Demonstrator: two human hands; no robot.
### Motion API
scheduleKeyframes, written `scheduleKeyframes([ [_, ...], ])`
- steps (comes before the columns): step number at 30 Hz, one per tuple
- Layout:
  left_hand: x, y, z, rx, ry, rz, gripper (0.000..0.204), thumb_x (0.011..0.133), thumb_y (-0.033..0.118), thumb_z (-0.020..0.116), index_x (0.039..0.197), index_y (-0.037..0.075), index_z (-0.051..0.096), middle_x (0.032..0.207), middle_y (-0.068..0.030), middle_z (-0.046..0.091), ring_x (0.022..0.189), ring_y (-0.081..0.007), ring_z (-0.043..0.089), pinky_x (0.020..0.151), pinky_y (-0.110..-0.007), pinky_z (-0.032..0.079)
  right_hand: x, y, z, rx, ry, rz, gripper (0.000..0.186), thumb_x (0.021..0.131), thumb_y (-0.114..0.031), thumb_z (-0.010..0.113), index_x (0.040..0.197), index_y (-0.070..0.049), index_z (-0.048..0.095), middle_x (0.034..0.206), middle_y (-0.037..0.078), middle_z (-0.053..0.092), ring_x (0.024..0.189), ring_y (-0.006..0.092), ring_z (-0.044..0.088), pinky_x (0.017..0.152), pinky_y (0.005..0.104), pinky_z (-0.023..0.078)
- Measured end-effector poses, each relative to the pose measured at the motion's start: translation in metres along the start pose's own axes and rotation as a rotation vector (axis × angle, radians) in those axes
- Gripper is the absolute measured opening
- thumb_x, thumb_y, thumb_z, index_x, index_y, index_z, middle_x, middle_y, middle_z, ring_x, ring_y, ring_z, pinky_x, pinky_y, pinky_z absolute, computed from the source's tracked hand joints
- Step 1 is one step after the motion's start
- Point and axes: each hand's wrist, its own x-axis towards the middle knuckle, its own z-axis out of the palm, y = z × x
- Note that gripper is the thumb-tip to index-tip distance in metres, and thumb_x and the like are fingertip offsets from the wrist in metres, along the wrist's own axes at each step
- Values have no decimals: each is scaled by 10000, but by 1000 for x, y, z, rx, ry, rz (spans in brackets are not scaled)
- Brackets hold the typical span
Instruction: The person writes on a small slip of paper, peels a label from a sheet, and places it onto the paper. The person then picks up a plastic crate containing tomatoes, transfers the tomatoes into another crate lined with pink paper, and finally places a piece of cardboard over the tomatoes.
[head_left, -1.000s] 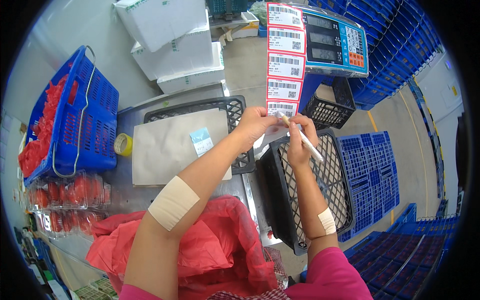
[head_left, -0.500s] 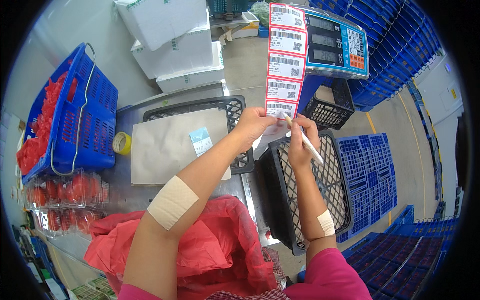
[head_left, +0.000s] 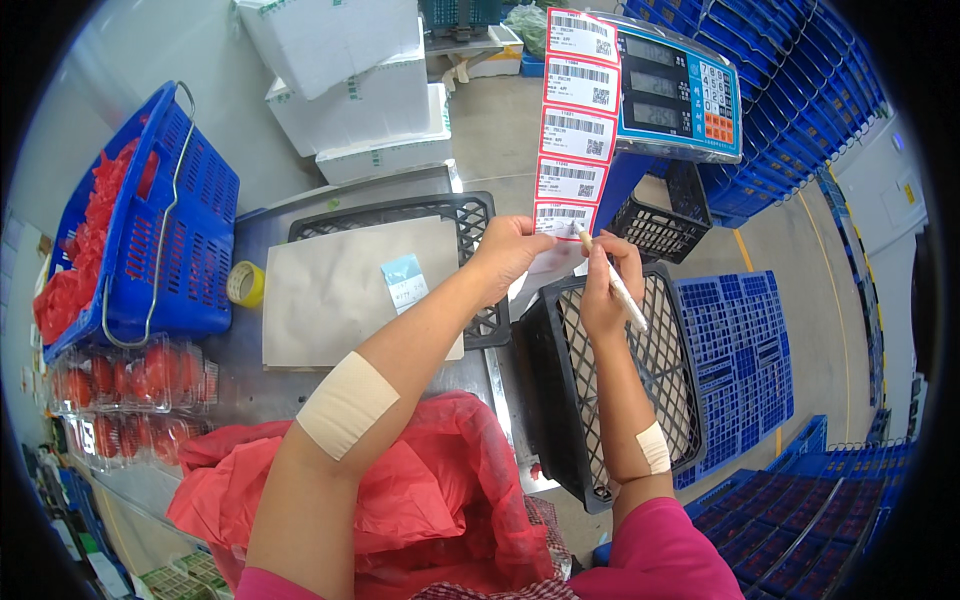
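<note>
While pinched at its lower end by the left hand [head_left: 508, 252], label strip [head_left: 575, 120] upright above; pen [head_left: 612, 282] gripped in right hand [head_left: 608, 290].

Single head view — looking steeply down, close over the worktable [head_left: 250, 235].

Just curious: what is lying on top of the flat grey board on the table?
A small pale-blue paper slip lies on the grey board. The left forearm covers the board's lower right corner, so anything there is hidden.

We cannot read the small print on the red-bordered white label strip [head_left: 572, 140]. Our left hand [head_left: 508, 255] covers its lowest label. The red plastic bag [head_left: 420, 500] and pink sleeve [head_left: 660, 560] are cut off by the lower edge.
</note>
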Motion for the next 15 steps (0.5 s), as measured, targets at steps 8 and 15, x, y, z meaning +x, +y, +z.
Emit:
scheduleKeyframes([
  [8,-4,3,-7,142,55,54,355,724,21,582,1077,-13,568,1017,-108,600,859,-150,586,734,-259,466,-5,-31,-4,213,132,107,133,851,-43,503,960,29,527,890,110,560,814,168,560,745,273,449],
  [15,-39,20,-120,1072,404,68,279,683,122,547,932,39,643,873,-177,634,819,-292,610,746,-338,464,-18,-39,-9,129,-369,213,181,911,-139,452,992,6,523,717,77,589,599,117,555,562,221,437],
])
